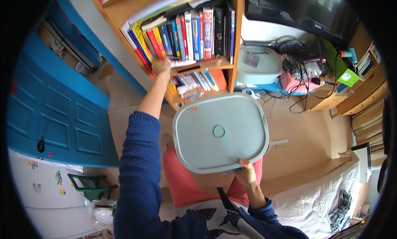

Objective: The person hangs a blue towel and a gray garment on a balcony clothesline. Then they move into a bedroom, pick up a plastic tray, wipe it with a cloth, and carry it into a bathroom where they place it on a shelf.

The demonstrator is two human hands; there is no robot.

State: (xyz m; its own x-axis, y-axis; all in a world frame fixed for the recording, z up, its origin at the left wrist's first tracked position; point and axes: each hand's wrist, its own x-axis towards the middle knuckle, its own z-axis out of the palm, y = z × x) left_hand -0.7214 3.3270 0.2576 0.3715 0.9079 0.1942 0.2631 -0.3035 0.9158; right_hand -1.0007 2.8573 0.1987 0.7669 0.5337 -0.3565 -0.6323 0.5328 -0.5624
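Observation:
My right hand (246, 172) grips the near edge of a large grey-green plastic lid (198, 140), thumb on top; a storage box may be under it, but I cannot tell. A thin green ring (219, 131) lies on the lid, and a small red mark shows near its far left corner. My left hand (161, 66) reaches to the front of a bookshelf board, its fingers curled beside a white object (181, 63) at the foot of the books. Whether it holds that object is hidden. A black comb (188, 69) lies to the right on the board.
A wooden bookcase (238, 37) with upright books stands ahead. To its right are a lidded grey-green box (259, 65), tangled black cables (299, 74) and a television (297, 12). A blue door (55, 115) is at left, with a green stool (93, 184) below; a bed (310, 195) is at lower right.

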